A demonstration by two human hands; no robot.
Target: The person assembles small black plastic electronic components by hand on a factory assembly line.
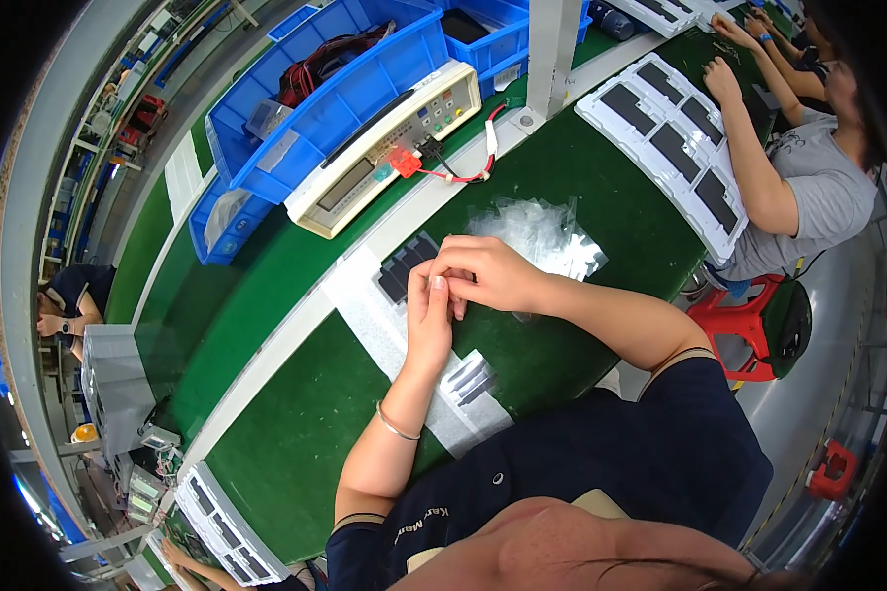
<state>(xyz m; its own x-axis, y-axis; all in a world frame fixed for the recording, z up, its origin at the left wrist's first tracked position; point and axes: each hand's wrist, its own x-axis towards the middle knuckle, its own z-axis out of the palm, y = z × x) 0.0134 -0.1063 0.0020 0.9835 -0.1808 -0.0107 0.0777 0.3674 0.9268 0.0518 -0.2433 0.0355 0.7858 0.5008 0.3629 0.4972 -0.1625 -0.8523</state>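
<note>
Both hands meet over the green tabletop [296, 463]; the right hand [488, 276] fingers pinch something tiny against the flat, open left hand [430, 320]

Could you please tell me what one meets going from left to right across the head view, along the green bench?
White tray → blue bins → beige meter → person's joined hands → pile of clear bags → tray of dark parts → co-worker in grey.
</note>
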